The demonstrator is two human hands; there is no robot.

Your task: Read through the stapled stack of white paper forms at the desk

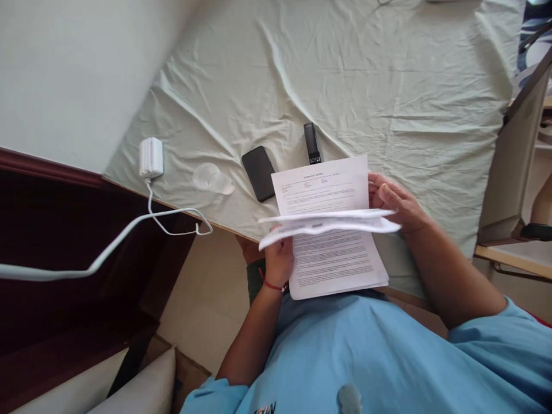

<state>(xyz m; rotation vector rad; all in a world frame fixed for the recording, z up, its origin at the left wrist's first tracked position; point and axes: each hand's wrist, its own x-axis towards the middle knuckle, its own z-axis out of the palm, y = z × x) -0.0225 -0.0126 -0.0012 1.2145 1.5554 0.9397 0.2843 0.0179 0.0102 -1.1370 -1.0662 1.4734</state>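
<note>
A stack of printed paper sheets (338, 270) lies in front of my body at the near edge of the cloth-covered table (409, 75). Several sheets stand up across its middle, seen nearly edge-on and slightly blurred. My left hand (279, 260), with a red string bracelet at the wrist, is closed on the left side of the sheets, its fingers partly hidden behind them. At the right edge of the upper page (321, 184), my right hand (399, 204) is closed with its fingers curled by the paper.
Beyond the papers lie a black phone (259, 173) and a small black box-like item (312, 142). Left of them are a clear plastic cup (209, 178) on its side and a white charger (150, 157) with a white cable (112, 241). An open brown panel (513, 155) stands at the right.
</note>
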